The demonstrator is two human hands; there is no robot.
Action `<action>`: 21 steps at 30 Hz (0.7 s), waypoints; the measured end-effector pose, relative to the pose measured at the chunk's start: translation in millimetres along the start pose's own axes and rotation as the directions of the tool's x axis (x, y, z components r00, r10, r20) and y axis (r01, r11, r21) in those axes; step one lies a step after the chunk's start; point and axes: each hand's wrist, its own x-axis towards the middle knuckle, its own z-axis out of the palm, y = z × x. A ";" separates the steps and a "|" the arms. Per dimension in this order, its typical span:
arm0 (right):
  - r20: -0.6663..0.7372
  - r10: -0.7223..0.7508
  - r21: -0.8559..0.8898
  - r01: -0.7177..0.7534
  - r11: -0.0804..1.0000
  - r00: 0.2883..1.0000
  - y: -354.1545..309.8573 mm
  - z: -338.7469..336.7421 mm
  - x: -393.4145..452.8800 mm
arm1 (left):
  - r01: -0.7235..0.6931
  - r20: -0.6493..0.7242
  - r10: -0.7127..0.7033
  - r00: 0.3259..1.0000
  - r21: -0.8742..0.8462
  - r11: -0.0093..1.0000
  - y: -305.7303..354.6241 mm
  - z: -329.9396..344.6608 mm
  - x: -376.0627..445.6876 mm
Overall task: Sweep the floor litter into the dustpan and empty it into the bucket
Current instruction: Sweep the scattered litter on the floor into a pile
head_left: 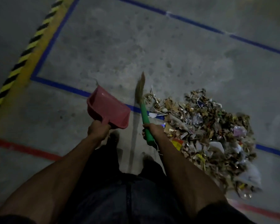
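Litter [205,135] beside right hand [149,129].

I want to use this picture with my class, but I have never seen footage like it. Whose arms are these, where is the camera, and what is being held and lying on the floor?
There is no machine here. A person wears a camera on their head, so the one picture looks forward and down over their own arms and legs.

The left hand grips the handle of a pink dustpan, which looks empty and is held off the floor. The fingers of the right hand curl round the green handle of a short broom, its bristles pointing away from the person.

On the grey concrete floor, to the person's right, lies a big litter pile of paper and scraps. Blue tape lines, a red line and a yellow-black striped strip mark the floor. No bucket is in view.
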 end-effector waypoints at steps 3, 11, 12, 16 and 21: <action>-0.027 0.094 0.184 -0.088 0.979 0.995 -6.5 23.5 6.5 | -0.033 0.054 0.027 0.998 0.114 0.993 14.9 -20.2 38.5; -0.112 0.109 0.639 -0.012 0.769 0.988 -12.2 0.3 22.4 | -0.113 0.148 0.076 0.986 0.265 0.957 31.1 -29.6 98.7; -0.122 0.105 0.658 0.002 0.753 0.987 -12.0 -5.4 21.9 | -0.123 0.163 0.082 0.983 0.262 0.957 30.8 -28.9 102.5; -0.181 0.090 0.721 0.070 0.689 0.979 -0.3 -20.0 16.6 | -0.163 0.208 0.105 0.972 0.287 0.944 24.6 -26.2 108.2; -0.278 0.095 0.686 0.128 0.716 0.956 39.6 -1.6 -14.7 | -0.210 0.287 0.115 0.951 0.324 0.923 13.2 -20.0 105.7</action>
